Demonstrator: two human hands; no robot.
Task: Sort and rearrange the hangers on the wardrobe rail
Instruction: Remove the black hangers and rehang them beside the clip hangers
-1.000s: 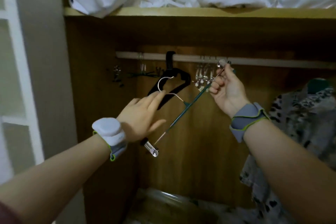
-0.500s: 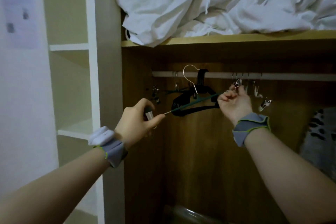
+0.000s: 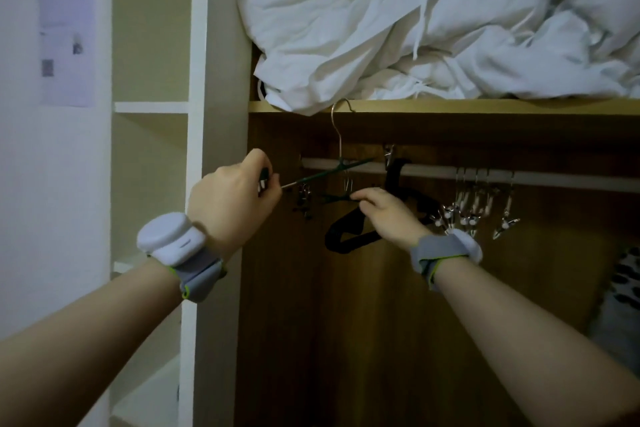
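Note:
My left hand grips the left end of a green clip hanger. Its bar slants up to the right across the white wardrobe rail. Its metal hook stands above the rail, in front of the shelf edge. My right hand is lower and pinches the bar of a second green hanger that hangs from the rail by a small hook. Just behind that hand, a black hanger hangs from the rail. Several metal clip hangers hang further right.
A wooden shelf just above the rail carries crumpled white bedding that droops over its edge. White side shelves stand to the left of the wardrobe wall. A leopard-print garment hangs at the far right.
The green clip hanger has risen, so its hook now stands above the rail. My right hand let go of its right end and dropped to the green hanger on the rail.

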